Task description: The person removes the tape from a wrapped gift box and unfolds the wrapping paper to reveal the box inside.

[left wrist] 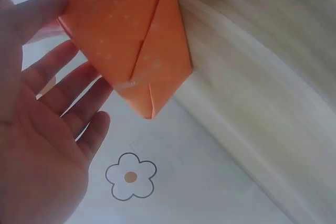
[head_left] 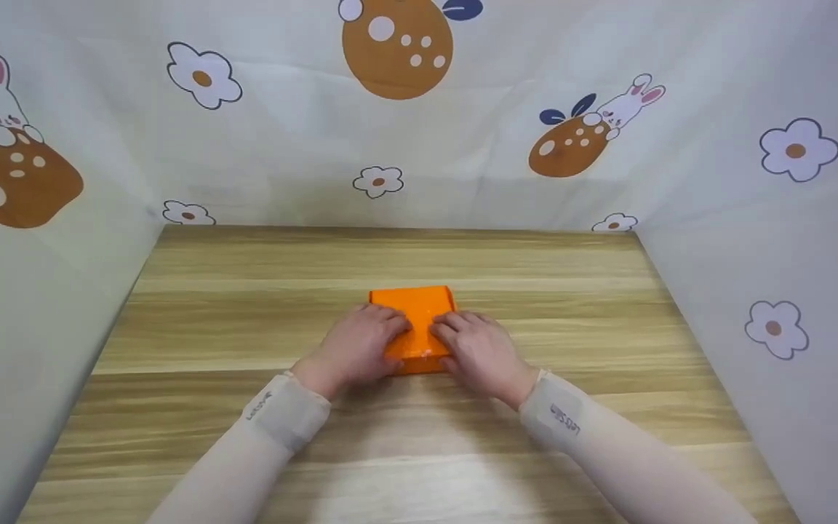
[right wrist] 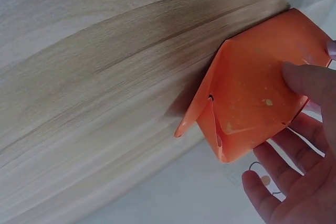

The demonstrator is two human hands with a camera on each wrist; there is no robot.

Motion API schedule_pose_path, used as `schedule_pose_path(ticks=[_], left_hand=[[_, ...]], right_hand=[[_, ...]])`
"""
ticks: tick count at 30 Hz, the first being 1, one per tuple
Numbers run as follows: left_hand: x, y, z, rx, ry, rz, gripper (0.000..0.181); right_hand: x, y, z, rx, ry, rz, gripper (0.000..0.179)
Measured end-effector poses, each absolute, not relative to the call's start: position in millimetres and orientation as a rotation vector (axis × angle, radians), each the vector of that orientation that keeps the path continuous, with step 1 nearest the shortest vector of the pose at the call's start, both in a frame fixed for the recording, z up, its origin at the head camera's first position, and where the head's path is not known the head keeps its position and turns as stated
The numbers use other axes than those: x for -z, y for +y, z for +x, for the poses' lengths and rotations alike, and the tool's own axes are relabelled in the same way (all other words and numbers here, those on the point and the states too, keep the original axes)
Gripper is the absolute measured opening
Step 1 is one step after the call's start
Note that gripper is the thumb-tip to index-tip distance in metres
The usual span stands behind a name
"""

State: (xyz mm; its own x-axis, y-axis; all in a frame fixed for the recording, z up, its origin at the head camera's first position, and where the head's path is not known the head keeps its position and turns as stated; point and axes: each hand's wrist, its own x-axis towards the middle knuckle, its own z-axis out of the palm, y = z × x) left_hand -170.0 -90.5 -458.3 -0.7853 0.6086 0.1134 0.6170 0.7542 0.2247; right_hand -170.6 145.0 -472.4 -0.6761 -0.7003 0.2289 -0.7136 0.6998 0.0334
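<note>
A small glossy orange box [head_left: 413, 300] with folded paper-like flaps lies on the wooden table in the middle of the head view. My left hand [head_left: 361, 342] holds its left side, thumb against the near face and fingers over the top. From the right, my right hand [head_left: 483, 353] grips it the same way, its thumb [right wrist: 307, 80] pressed on the near face in the right wrist view. Creased triangular folds at the box's end [left wrist: 160, 51] show in the left wrist view. A flap [right wrist: 202, 103] sticks out loosely at the other end. The underside is hidden.
Wood-grain table [head_left: 244, 276] spreads around the box. Pale cloth [head_left: 281, 145] printed with flowers, bunnies and brown fruit hangs behind the table and along both sides. Light wrist bands [head_left: 288, 413] sit over both sleeves.
</note>
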Motion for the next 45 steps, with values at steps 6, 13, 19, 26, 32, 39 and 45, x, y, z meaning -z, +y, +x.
schedule_pose_path(ticks=[6, 13, 19, 26, 32, 39, 45], left_hand=[[455.7, -103.0, -172.3, 0.468, -2.941, -1.02, 0.071], [456.6, -116.7, -176.9, 0.491, -3.053, -0.977, 0.091], [459.9, -116.1, -179.0, 0.468, -3.09, -0.934, 0.094], [459.3, -112.2, -179.7, 0.435, -3.118, -0.895, 0.097], [460.5, -110.8, -178.9, 0.384, -3.102, -0.903, 0.095], [461.9, -113.9, -179.6, 0.393, -3.078, -0.927, 0.097], [463.2, -113.3, -179.7, 0.341, -3.043, -0.952, 0.095]], right_hand=[[471.6, 145.3, -173.3, -0.117, -2.664, 1.163, 0.045], [470.1, 146.9, -174.7, -0.085, -2.701, 1.174, 0.046], [469.9, 146.1, -175.2, -0.057, -2.683, 1.195, 0.046], [471.5, 147.3, -177.7, -0.073, -2.664, 1.209, 0.046], [470.7, 149.3, -180.5, -0.063, -2.647, 1.21, 0.046], [469.3, 151.0, -182.3, -0.043, -2.649, 1.228, 0.046], [466.3, 149.8, -179.9, 0.012, -2.598, 1.249, 0.047]])
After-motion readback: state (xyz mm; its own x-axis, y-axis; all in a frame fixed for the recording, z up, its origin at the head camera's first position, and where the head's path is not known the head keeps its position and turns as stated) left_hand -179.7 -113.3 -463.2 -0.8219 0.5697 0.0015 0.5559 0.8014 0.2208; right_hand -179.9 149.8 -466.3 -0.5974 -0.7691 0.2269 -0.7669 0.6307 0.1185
